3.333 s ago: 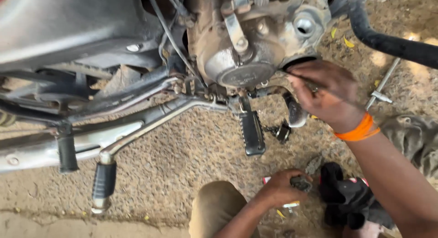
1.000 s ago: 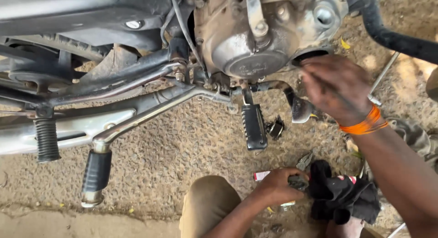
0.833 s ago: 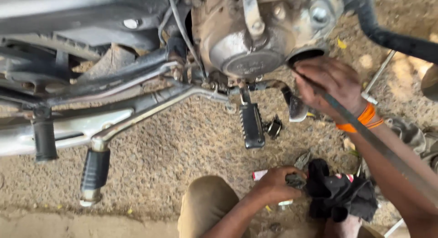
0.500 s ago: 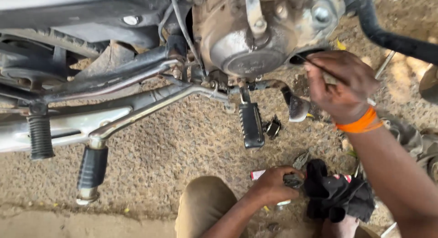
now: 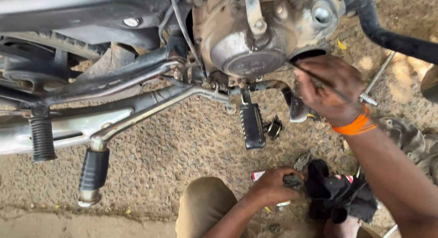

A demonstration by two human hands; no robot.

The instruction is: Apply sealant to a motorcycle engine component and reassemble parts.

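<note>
A: What's the right hand (image 5: 331,89) doing now?
B: It's closed on a thin metal rod (image 5: 315,78), tip at the dark hole under the engine cover (image 5: 248,55), far side. A sec ago it sat lower & more right.
A: Left hand (image 5: 273,185)?
B: Near, gripping a small dark tool (image 5: 292,181) by the black rag (image 5: 337,194). Hasn't moved.

gravel ground (image 5: 182,142), black cloth (image 5: 337,197), wrench (image 5: 376,78)
</note>
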